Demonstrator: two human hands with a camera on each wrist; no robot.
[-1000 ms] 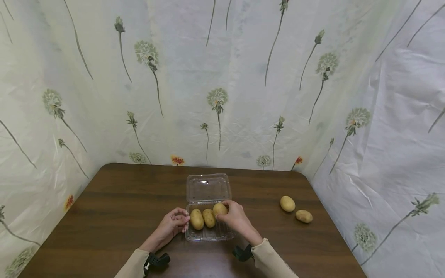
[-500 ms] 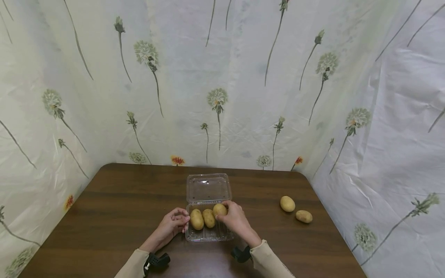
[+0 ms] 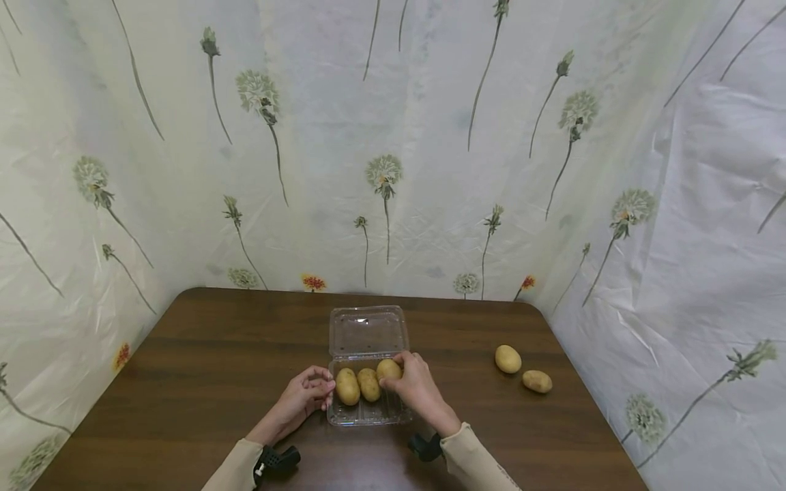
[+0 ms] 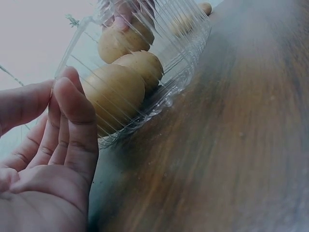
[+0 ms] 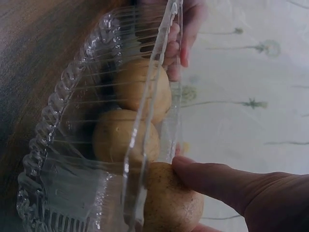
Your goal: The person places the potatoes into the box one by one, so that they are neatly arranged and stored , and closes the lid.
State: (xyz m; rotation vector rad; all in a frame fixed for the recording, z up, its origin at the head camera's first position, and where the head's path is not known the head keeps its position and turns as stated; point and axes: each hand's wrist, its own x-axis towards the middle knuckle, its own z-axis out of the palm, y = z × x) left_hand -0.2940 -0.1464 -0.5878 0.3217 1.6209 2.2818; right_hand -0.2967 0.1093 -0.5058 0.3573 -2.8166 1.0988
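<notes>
A clear plastic clamshell container [image 3: 368, 418] lies on the table with its lid [image 3: 368, 332] folded back. Inside its base, two potatoes [image 3: 348, 387] [image 4: 116, 96] sit side by side toward the left. My right hand [image 3: 420, 389] grips a third potato [image 3: 388, 369] at the right of these, thumb on its near side in the right wrist view, where that potato [image 5: 171, 203] shows at the container's rim. At the left side wall, my left hand [image 3: 303, 395] pinches the rim between thumb and fingers, as the left wrist view shows.
Two more potatoes, a rounder one [image 3: 507, 359] and a longer one [image 3: 537, 382], lie on the right part of the brown wooden table [image 3: 245, 341]. A curtain [image 3: 319, 170] printed with dandelions hangs behind the table and along its sides.
Almost nothing differs. Both hands keep their places, the left at the container's rim and the right on the potato; the right wrist has shifted very slightly left.
</notes>
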